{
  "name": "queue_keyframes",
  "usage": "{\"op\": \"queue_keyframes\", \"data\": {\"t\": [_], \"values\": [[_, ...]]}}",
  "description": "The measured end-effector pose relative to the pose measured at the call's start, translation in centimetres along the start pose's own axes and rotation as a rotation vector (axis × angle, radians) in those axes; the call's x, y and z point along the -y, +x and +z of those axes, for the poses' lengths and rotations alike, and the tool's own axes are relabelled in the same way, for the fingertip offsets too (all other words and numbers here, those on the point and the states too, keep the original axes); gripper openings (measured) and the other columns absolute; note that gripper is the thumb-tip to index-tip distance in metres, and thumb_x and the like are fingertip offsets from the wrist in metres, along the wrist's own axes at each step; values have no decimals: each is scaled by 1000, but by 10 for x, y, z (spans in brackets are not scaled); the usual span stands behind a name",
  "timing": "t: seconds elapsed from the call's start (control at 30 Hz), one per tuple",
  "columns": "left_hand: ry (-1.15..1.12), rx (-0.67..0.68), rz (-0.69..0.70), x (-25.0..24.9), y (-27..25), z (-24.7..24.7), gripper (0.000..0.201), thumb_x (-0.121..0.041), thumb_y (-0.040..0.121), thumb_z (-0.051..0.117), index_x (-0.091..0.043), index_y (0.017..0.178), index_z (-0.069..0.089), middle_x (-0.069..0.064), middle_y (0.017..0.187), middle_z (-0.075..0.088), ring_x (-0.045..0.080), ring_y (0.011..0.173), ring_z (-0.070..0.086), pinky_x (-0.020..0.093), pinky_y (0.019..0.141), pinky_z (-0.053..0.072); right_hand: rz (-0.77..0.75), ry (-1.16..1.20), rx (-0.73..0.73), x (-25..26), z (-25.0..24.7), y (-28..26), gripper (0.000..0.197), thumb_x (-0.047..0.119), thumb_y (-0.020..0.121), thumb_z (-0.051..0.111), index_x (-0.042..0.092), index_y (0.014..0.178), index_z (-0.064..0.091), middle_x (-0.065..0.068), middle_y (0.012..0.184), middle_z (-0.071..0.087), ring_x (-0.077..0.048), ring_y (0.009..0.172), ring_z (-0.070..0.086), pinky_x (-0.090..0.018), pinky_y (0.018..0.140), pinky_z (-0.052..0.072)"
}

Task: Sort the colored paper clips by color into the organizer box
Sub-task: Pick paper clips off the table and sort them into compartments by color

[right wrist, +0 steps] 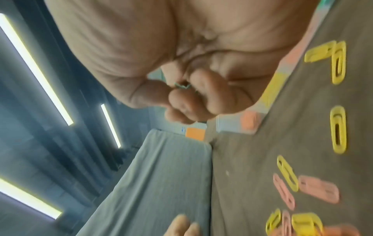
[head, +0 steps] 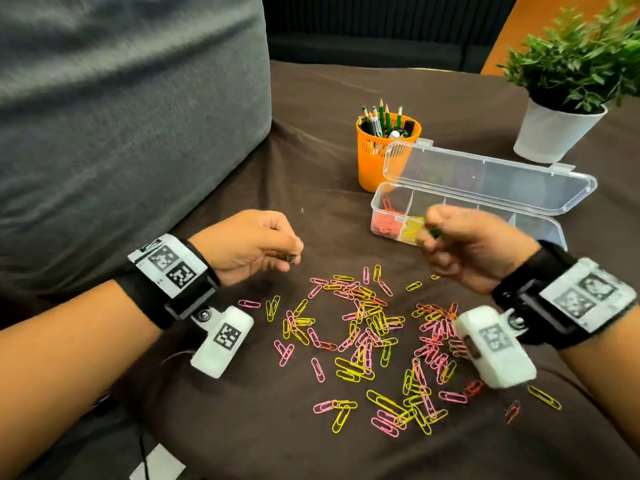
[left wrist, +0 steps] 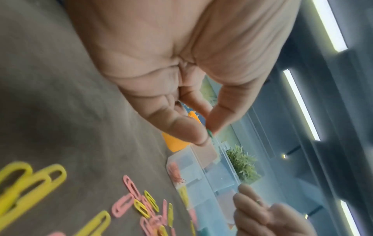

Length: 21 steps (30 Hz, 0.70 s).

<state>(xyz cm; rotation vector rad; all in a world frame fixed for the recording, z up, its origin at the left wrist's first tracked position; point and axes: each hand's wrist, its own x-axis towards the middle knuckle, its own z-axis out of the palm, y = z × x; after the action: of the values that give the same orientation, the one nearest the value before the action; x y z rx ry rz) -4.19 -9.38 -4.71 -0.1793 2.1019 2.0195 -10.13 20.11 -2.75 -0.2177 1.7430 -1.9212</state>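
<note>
Both forearms enter from the near edge of the brown cloth (head: pixel 214 441), each with a wrist camera. Between them the loose paper clips (head: pixel 367 341), mostly pink and yellow with a few red, lie spread over the middle of the cloth.

Left hand (head: pixel 247 245) hovers above the cloth, at the left of the pile, and pinches a small green clip (left wrist: pixel 210 133) between thumb and forefinger. Right hand (head: pixel 467 247) is lifted just in front of the organizer box (head: pixel 381 202); its fingers are curled tight around something small and green, which I judge to be more green clips, but the blur hides how many.

The box stands at the far right part of the cloth with its lid (head: pixel 485 178) open. Its left compartment holds red clips, the next one yellow.

To do this step well, I think each hand should come right over one free compartment, low inside the walls, and only then let go, so the light clips do not bounce into the yellow ones.

An orange pencil cup (head: pixel 372 161) stands just behind the left end of the box, a potted plant (head: pixel 568 98) at the far right corner, a grey cushion (head: pixel 121 116) along the left edge. The raised lid limits the approach from behind.
</note>
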Motion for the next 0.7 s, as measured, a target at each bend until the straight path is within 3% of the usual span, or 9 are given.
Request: {"op": "queue_keyframes", "data": {"t": [0.13, 0.27, 0.33, 0.4, 0.47, 0.53, 0.6, 0.67, 0.7], "values": [[-283, -32, -192, -6, 9, 11, 23, 9, 89, 48, -9, 97, 60, 7, 76, 59, 13, 61, 57, 19, 49, 49, -14, 65, -145, 6, -33, -7, 33, -8, 73, 25, 19, 79, 44, -4, 64, 40, -10, 41, 30, -18, 42, 14], [-276, 15, -282, -13, 14, 29, 13, -8, 68, 55, -10, 79, 61, 5, 73, 51, 13, 58, 46, 21, 49, 39, 34, -128, -124, -3, -33, -13, 16, 7, 77, 44, 19, 72, 53, -1, 62, 38, -9, 42, 29, -18, 45, 12], [30, 129, -218, -13, 12, 41, 6, -9, 73, 66, -15, 76, 66, 0, 68, 48, 10, 55, 37, 21, 46, 29, 17, -525, -32, -7, -23, -15, 5, 19, 68, 57, 21, 69, 61, 2, 55, 44, -11, 42, 35, -18, 41, 21], [551, 298, -57, -12, 6, 53, 20, -8, 88, 66, -25, 95, 75, -6, 63, 49, 10, 51, 34, 22, 46, 28, -13, -941, 139, -13, -12, -18, 17, 19, 71, 63, 27, 84, 70, 12, 56, 57, -5, 48, 48, -18, 47, 37], [1036, 490, 79, -8, 1, 67, 40, -16, 94, 62, -43, 123, 67, -7, 64, 52, 9, 53, 43, 20, 52, 37, 3, -1228, 279, -16, 1, -24, 40, 11, 81, 58, 39, 107, 69, 31, 64, 61, 7, 51, 51, -6, 54, 35], [1381, 535, 160, -1, -6, 75, 53, -24, 95, 55, -57, 136, 48, -6, 83, 59, 10, 76, 59, 22, 72, 47, 31, -1445, 376, -18, 11, -32, 56, 14, 84, 53, 55, 122, 57, 32, 73, 63, 14, 59, 51, -2, 58, 34], [1533, 502, 215, 4, -13, 76, 60, -30, 95, 50, -61, 143, 32, -4, 97, 56, 17, 95, 60, 32, 86, 50, 31, -1555, 408, -21, 17, -39, 65, 19, 86, 49, 65, 131, 41, 20, 93, 66, 7, 76, 57, -11, 70, 41], [1591, 468, 204, 6, -18, 66, 60, -35, 96, 48, -62, 145, 27, -3, 105, 56, 20, 103, 59, 37, 91, 50, 19, -1621, 403, -18, 17, -45, 65, 22, 87, 47, 64, 136, 35, 13, 125, 62, -7, 104, 59, -22, 86, 45], [1608, 467, 183, 5, -20, 60, 58, -37, 96, 48, -62, 144, 27, -3, 108, 57, 19, 104, 59, 36, 91, 50, 16, -1639, 398, -15, 15, -46, 64, 23, 88, 47, 62, 137, 36, 14, 129, 61, -7, 106, 58, -24, 90, 45]]}}
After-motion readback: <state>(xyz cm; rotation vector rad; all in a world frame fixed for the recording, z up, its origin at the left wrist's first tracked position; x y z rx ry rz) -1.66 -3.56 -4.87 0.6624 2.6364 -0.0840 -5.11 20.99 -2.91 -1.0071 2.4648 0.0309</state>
